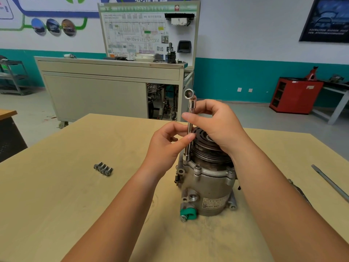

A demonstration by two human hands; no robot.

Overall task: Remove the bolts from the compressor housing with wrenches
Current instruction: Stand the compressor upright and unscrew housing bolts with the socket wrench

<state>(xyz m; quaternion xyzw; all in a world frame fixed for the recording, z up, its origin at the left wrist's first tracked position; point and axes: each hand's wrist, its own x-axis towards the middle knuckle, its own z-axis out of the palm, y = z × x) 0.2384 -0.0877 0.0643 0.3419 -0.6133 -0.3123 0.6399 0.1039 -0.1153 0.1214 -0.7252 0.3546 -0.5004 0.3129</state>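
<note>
Toward the table's (56, 195) left edge: several bolts (103, 168) out (front bolt (197, 168) not yet); left hand (166, 146) and right hand (217, 125) fingers pinch the wrench (189, 127), upright on the compressor housing (209, 188).

Only two bare hands and two bare forearms of the person are in view. The left hand (164, 148) is slim, and its fingers (186, 139) are slender with rounded tips. Behind those fingers the wrist narrows, then the left forearm (117, 208) is smooth and uncovered down to the bottom edge. The right hand (219, 125) looks broader across its back, with faint knuckle creases. Behind its fingers the right forearm (283, 195) is likewise unclothed and looks very thick near the corner.
</note>
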